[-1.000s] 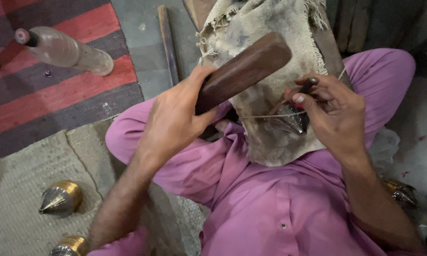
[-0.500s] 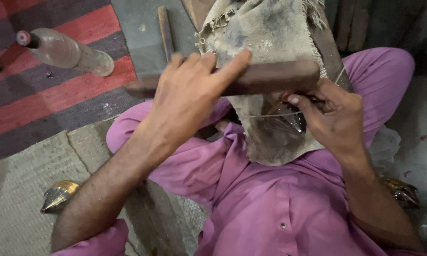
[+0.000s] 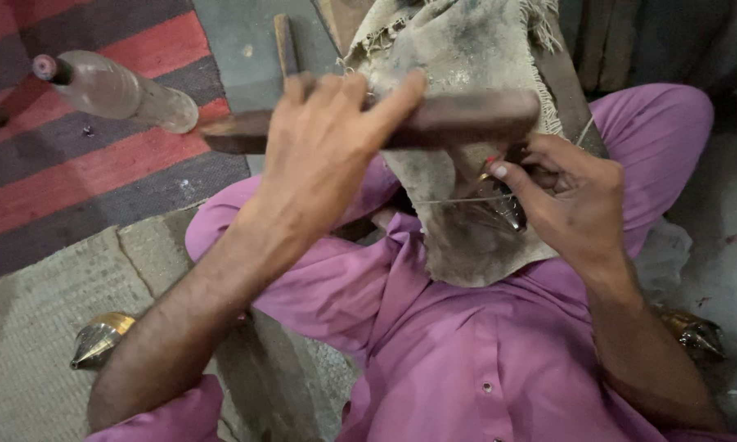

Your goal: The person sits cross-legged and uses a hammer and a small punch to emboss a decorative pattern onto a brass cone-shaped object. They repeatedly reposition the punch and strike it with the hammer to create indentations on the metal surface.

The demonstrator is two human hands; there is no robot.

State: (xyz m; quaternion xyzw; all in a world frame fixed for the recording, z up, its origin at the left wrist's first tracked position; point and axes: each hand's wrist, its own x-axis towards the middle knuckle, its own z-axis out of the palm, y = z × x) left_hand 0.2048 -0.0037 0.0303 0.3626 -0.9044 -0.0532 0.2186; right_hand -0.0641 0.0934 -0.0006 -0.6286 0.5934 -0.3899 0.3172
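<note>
Head view: your left hand (image 3: pixel 323 151) is wrapped around a long dark wooden block (image 3: pixel 458 119), fingers over the top, thumb along the near side. The block lies roughly level and blurred, crossing just above your right hand.

Your right hand (image 3: pixel 569 200) is closed on a small pointed metal piece (image 3: pixel 495 209), pinched between thumb and fingers, tip pointing toward your left hand. A thin wire (image 3: pixel 454 199) runs from the piece leftward across the cloth. Can't tell whether the block touches the piece.

Under both hands: a dirty grey cloth (image 3: pixel 467 49) draped over an upright support between your knees. You're seated in pink clothing (image 3: pixel 467 352).

Left of your left hand: a clear plastic bottle (image 3: pixel 119 90) lying on a red and grey striped mat (image 3: pixel 82 176). Just beyond that hand, a wooden stick (image 3: pixel 285 41) on the floor.

Near your left elbow: a brass cone-tipped weight (image 3: pixel 98 337) on the stone floor. Beside your right forearm, a second similar weight (image 3: pixel 696 334), partly hidden.
</note>
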